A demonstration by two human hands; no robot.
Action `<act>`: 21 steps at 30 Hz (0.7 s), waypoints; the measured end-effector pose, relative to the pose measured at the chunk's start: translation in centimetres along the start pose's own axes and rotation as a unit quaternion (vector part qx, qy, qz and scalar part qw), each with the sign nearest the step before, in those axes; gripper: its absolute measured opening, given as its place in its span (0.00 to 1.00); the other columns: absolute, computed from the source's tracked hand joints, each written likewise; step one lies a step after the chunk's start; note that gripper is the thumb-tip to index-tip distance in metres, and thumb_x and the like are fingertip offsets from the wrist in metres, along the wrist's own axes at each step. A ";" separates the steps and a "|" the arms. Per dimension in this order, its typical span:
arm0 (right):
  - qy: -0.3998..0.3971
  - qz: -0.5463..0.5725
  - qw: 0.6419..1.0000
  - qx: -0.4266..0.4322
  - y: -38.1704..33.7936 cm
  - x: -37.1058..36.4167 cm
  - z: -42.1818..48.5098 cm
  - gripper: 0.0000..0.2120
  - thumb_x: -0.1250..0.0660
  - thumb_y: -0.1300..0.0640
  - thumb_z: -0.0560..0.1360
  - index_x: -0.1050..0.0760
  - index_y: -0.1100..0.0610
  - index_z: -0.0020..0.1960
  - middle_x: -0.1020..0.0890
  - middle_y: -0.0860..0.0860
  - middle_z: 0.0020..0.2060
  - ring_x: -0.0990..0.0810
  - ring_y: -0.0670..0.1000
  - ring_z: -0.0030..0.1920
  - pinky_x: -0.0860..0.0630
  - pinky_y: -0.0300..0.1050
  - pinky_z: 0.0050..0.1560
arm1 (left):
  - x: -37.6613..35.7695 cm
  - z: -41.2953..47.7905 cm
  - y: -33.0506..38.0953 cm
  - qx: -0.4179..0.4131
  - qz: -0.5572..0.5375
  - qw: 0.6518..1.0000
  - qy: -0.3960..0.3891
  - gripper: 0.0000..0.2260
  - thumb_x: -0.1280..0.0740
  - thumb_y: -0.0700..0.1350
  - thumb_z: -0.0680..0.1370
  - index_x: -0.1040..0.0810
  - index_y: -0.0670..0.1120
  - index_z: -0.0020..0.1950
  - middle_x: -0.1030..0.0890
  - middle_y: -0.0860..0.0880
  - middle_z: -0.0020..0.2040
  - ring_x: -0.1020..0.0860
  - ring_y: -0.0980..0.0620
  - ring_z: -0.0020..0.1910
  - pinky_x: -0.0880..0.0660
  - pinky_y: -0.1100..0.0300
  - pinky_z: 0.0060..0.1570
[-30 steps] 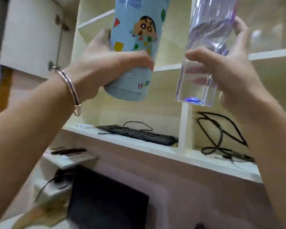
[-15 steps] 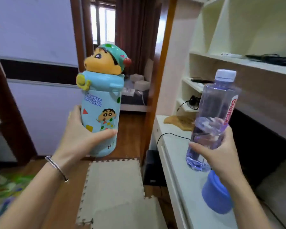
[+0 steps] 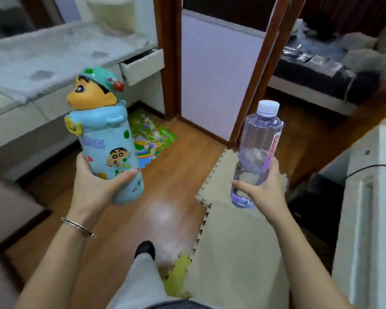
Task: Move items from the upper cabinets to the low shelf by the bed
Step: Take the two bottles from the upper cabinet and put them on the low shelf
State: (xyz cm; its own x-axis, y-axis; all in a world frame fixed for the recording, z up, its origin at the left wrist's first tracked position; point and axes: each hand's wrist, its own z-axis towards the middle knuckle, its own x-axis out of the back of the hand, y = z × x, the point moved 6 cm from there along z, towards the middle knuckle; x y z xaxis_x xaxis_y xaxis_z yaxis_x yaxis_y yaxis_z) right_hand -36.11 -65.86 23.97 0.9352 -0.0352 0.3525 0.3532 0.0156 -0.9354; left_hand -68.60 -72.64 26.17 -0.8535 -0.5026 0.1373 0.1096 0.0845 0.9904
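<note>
Left hand (image 3: 91,184), bracelet (image 3: 77,226) at the wrist, grips a blue cartoon-figure bottle (image 3: 107,141) upright; right hand (image 3: 262,188) grips a clear water bottle (image 3: 257,152) upright. Both are held above wood floor (image 3: 165,186) and beige foam mat (image 3: 234,253). Beyond: bed (image 3: 42,59), open drawer (image 3: 143,65).

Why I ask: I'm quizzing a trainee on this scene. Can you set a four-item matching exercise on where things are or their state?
1. light-blue cartoon-figure flask
2. clear plastic water bottle with white cap
3. white drawer
4. beige foam mat

A. lying on the wooden floor
B. pulled open
C. gripped by the right hand
D. gripped by the left hand

Pairs: 1-D, 2-C, 3-B, 4-A.
</note>
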 end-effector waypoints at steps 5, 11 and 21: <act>-0.089 -0.031 0.995 -0.020 2.2 -10.2 3.7 0.32 0.24 0.68 0.62 0.36 0.53 0.58 0.24 0.40 0.48 0.22 0.41 0.47 0.30 0.23 0.46 | 8.1 1.2 -6.3 0.089 0.026 0.989 0.113 0.42 0.20 0.49 0.51 0.33 0.43 0.62 0.21 0.46 0.60 0.20 0.46 0.55 0.24 0.42 0.56; -0.157 -0.047 0.986 -0.013 1.6 -23.3 9.1 0.35 0.24 0.70 0.60 0.37 0.52 0.60 0.24 0.41 0.46 0.23 0.41 0.45 0.27 0.30 0.44 | 15.6 7.7 -12.4 0.134 0.039 0.971 0.193 0.27 0.22 0.34 0.60 0.32 0.52 0.49 0.21 0.49 0.50 0.21 0.48 0.48 0.24 0.45 0.56; -0.232 -0.094 0.968 -0.029 -2.1 -40.8 17.3 0.31 0.25 0.67 0.61 0.35 0.54 0.59 0.21 0.49 0.43 0.22 0.49 0.40 0.30 0.22 0.31 | 23.6 18.3 -17.1 0.196 0.051 0.948 0.248 0.37 0.20 0.36 0.59 0.34 0.45 0.62 0.24 0.48 0.55 0.23 0.48 0.51 0.25 0.50 0.53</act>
State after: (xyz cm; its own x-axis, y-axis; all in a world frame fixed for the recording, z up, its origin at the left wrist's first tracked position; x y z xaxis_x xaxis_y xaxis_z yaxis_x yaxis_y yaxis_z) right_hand -74.52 -47.20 12.01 0.7712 0.4206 0.4778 0.5284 -0.0045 -0.8490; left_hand -99.96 -70.22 12.19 -0.4942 -0.8086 0.3192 -0.1013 0.4182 0.9027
